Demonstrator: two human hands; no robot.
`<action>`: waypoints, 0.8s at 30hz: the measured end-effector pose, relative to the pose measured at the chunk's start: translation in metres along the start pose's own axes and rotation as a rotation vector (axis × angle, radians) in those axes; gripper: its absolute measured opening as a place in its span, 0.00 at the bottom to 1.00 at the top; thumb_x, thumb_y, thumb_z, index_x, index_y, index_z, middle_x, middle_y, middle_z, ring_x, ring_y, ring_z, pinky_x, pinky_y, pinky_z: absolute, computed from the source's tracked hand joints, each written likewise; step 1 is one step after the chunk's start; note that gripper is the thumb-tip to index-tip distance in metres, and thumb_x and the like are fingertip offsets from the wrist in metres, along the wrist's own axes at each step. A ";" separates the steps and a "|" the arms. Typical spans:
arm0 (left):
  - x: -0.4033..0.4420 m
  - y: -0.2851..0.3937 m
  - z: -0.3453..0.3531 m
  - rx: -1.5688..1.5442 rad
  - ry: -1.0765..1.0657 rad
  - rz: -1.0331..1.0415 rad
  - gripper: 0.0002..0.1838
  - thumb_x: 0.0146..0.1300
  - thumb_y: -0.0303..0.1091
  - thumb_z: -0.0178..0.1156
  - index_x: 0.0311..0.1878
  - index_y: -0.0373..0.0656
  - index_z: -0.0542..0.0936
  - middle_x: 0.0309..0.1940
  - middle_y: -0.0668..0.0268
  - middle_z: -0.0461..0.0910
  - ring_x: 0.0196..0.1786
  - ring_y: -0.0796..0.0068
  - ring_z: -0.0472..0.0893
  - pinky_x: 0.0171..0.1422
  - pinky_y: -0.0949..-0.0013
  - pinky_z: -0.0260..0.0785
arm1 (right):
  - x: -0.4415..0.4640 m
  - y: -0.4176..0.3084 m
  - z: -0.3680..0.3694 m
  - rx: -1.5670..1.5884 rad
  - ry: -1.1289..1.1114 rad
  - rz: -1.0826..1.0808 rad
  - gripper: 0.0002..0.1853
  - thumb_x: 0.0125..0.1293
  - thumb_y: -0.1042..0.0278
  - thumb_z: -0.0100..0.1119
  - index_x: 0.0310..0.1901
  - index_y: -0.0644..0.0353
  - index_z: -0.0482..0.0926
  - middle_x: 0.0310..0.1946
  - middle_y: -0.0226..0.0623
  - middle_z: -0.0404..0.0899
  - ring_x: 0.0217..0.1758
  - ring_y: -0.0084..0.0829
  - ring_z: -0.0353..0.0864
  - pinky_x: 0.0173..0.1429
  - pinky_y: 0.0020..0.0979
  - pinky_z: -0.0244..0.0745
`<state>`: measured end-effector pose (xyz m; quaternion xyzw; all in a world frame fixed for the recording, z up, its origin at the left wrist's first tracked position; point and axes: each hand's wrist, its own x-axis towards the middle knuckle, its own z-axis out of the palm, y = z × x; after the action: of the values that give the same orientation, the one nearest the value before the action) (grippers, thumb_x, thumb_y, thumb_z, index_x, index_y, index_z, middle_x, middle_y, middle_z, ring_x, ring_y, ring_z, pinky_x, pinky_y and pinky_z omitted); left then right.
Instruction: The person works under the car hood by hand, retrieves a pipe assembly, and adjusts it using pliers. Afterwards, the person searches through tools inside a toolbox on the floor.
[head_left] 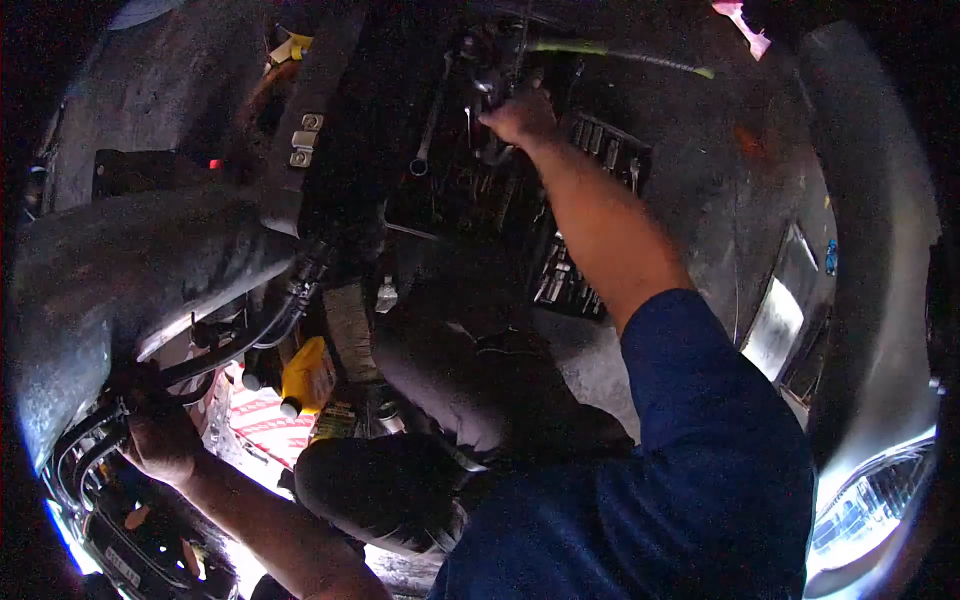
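My right hand (520, 112) reaches far forward over a dark open tool case (425, 218), among tools at the top centre. Its fingers are bent, and what they touch or hold is too dark to make out. Just left of it lies a long wrench (430, 135) with a ring end. Metal sockets (553, 275) sit in a tray nearer to me. At the lower left, my left hand (160, 430) is at black hoses (225, 355) beside a large curved panel (150, 250). Shadow hides its fingers.
A yellow bottle (308, 375) stands near a red and white box (268, 418) between the hoses and my knees. A yellow-green strip (620, 55) lies beyond the tools. On the right are a bright metal plate (775, 325) and a headlight (870, 510).
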<state>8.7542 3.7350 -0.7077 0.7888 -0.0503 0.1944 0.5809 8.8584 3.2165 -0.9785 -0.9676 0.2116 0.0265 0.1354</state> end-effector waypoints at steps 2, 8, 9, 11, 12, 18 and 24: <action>0.000 0.004 0.008 -0.047 0.109 -0.052 0.18 0.62 0.31 0.54 0.54 0.33 0.71 0.47 0.51 0.75 0.47 0.53 0.76 0.56 0.51 0.70 | -0.020 -0.020 -0.044 -0.121 0.079 -0.149 0.34 0.52 0.52 0.63 0.56 0.67 0.68 0.53 0.54 0.68 0.59 0.49 0.65 0.60 0.48 0.62; -0.004 0.009 0.015 -0.210 0.110 -0.118 0.16 0.60 0.28 0.56 0.51 0.34 0.72 0.45 0.52 0.76 0.47 0.57 0.77 0.56 0.52 0.70 | -0.048 -0.031 0.057 0.006 -0.071 -1.341 0.04 0.47 0.71 0.54 0.26 0.58 0.73 0.29 0.37 0.71 0.39 0.37 0.72 0.47 0.36 0.69; -0.003 0.010 0.017 -0.229 0.098 -0.118 0.16 0.60 0.28 0.55 0.51 0.34 0.72 0.45 0.52 0.76 0.47 0.56 0.77 0.57 0.52 0.70 | -0.054 -0.022 0.094 -0.136 -0.014 -1.570 0.04 0.46 0.70 0.54 0.24 0.58 0.72 0.28 0.36 0.70 0.38 0.35 0.73 0.46 0.34 0.70; -0.001 0.010 0.017 -0.153 0.069 -0.068 0.15 0.60 0.27 0.55 0.50 0.34 0.72 0.45 0.53 0.76 0.47 0.57 0.77 0.57 0.52 0.70 | -0.072 -0.023 0.113 -0.241 0.233 -1.558 0.04 0.45 0.70 0.53 0.22 0.58 0.70 0.28 0.36 0.70 0.37 0.33 0.73 0.44 0.35 0.72; -0.001 0.010 0.017 -0.112 0.054 -0.045 0.15 0.60 0.27 0.55 0.50 0.34 0.72 0.45 0.53 0.76 0.47 0.57 0.77 0.56 0.52 0.70 | -0.084 -0.016 0.114 -0.101 0.348 -1.468 0.04 0.45 0.69 0.53 0.22 0.58 0.69 0.27 0.36 0.70 0.36 0.32 0.73 0.43 0.35 0.72; -0.005 0.009 0.022 -0.210 0.137 -0.107 0.14 0.59 0.27 0.55 0.49 0.36 0.73 0.44 0.57 0.76 0.45 0.61 0.77 0.53 0.55 0.71 | -0.082 -0.023 0.128 -0.463 0.252 -1.369 0.03 0.46 0.73 0.55 0.23 0.58 0.71 0.28 0.35 0.72 0.39 0.32 0.74 0.45 0.40 0.71; -0.002 0.010 0.028 -0.207 -0.035 -0.015 0.18 0.59 0.28 0.55 0.53 0.35 0.72 0.44 0.59 0.75 0.44 0.66 0.74 0.56 0.60 0.66 | -0.081 -0.037 0.000 0.076 -0.191 -1.400 0.06 0.50 0.69 0.58 0.24 0.54 0.70 0.28 0.30 0.71 0.46 0.28 0.70 0.60 0.38 0.61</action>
<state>8.7556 3.7053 -0.7062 0.7282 -0.0744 0.1701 0.6597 8.8006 3.2818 -0.9607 -0.8643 -0.4725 0.0108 0.1723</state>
